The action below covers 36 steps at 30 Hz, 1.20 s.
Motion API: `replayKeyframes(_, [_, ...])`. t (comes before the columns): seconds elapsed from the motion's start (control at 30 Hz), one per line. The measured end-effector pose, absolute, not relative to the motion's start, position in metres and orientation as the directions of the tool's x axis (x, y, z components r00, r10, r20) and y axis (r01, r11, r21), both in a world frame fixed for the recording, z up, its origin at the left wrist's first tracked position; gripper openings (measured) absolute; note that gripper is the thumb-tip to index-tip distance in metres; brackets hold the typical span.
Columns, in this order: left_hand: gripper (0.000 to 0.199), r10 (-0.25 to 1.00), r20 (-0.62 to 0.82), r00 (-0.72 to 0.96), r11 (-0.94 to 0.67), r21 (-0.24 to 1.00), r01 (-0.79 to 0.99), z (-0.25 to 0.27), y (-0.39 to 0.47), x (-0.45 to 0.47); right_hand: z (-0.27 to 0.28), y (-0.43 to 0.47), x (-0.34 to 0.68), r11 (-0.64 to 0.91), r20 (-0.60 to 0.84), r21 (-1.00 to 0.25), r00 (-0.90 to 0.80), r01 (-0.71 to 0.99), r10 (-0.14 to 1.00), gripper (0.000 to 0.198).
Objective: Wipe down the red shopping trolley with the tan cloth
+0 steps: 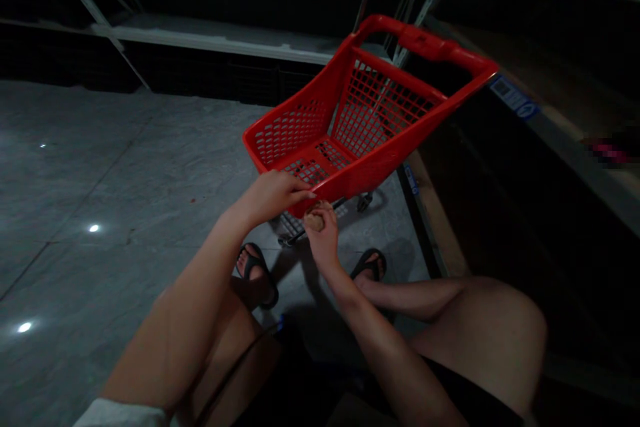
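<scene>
A red plastic shopping cart (380, 170) with mesh walls stands in front of my legs. Nothing shows inside its basket. My left hand (277, 195) is closed at the near rim of the cart, its fingers over the edge. Just below that rim, my right hand (324, 237) curls round a small tan, roundish, lumpy thing (315, 221). Its kind is too dim and too covered by the fingers to make out. Both hands are close together at the cart's near corner.
Grey tiled floor (100, 180) spreads to the left. A white metal shelf rack (210, 40) runs behind the cart. On the right is a dark shelf or counter edge (560, 140) with blue labels. My sandalled feet (255, 270) flank the cart's near end.
</scene>
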State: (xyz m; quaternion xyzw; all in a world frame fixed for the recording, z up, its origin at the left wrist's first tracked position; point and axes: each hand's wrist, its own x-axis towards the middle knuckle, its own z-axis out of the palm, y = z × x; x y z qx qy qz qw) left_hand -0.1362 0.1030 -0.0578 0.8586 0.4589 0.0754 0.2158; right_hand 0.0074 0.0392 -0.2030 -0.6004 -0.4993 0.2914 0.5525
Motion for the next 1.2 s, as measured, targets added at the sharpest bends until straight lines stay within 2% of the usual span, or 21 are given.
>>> replayKeyframes(0.13, [0.036,0.833,-0.016,0.553,-0.486,0.46,0.744,-0.063,0.094,-0.112,-0.145,0.041,0.03,0.268,0.388,-0.912,0.439,0.311,0.81,0.012])
replayKeyframes(0.23, [0.035,0.749,0.033,0.662,-0.569,0.544,0.617,-0.069,0.095,-0.108,-0.142,0.03,0.041,0.273,0.444,-0.882,0.483,0.384,0.755,0.012])
replayKeyframes(0.3, [0.034,0.696,0.049,0.716,-0.623,0.539,0.568,-0.074,0.101,-0.115,-0.168,0.02,0.045,0.216,0.409,-0.886,0.472,0.411,0.781,0.011])
replayKeyframes(0.43, [0.036,0.709,0.116,0.696,-0.661,0.454,0.598,-0.081,0.115,-0.139,-0.227,0.006,0.049,0.056,0.219,-0.935,0.446,0.35,0.868,0.012])
replayKeyframes(0.53, [0.038,0.703,0.16,0.693,-0.692,0.379,0.615,-0.081,0.12,-0.149,-0.222,0.008,0.049,0.023,0.157,-0.96,0.469,0.278,0.869,0.015])
replayKeyframes(0.6, [0.04,0.717,0.151,0.681,-0.688,0.315,0.654,-0.078,0.121,-0.15,-0.191,0.012,0.048,0.114,0.259,-0.944,0.483,0.309,0.836,0.013])
replayKeyframes(0.7, [0.04,0.746,0.097,0.659,-0.654,0.289,0.699,-0.074,0.123,-0.149,-0.141,0.019,0.044,0.287,0.468,-0.864,0.454,0.413,0.758,0.011])
replayKeyframes(0.8, [0.038,0.746,0.072,0.662,-0.647,0.315,0.695,-0.076,0.126,-0.148,-0.136,0.022,0.035,0.364,0.546,-0.817,0.398,0.447,0.738,0.011])
replayKeyframes(0.9, [0.037,0.698,0.101,0.709,-0.685,0.383,0.62,-0.08,0.129,-0.149,-0.182,0.017,0.026,0.295,0.477,-0.844,0.377,0.447,0.794,0.009])
replayKeyframes(1.0, [0.034,0.656,0.154,0.739,-0.712,0.449,0.539,-0.084,0.13,-0.152,-0.231,0.009,0.021,0.13,0.284,-0.91,0.365,0.393,0.886,0.006])
replayKeyframes(1.07, [0.032,0.654,0.173,0.736,-0.714,0.463,0.526,-0.085,0.13,-0.152,-0.239,0.006,0.018,0.081,0.22,-0.929,0.363,0.361,0.906,0.005])
replayKeyframes(1.13, [0.031,0.666,0.173,0.725,-0.712,0.437,0.55,-0.086,0.131,-0.15,-0.222,0.007,0.016,0.142,0.283,-0.922,0.376,0.361,0.882,0.006])
replayKeyframes(1.2, [0.031,0.672,0.157,0.724,-0.714,0.394,0.578,-0.086,0.131,-0.145,-0.192,0.009,0.014,0.255,0.412,-0.884,0.395,0.391,0.821,0.008])
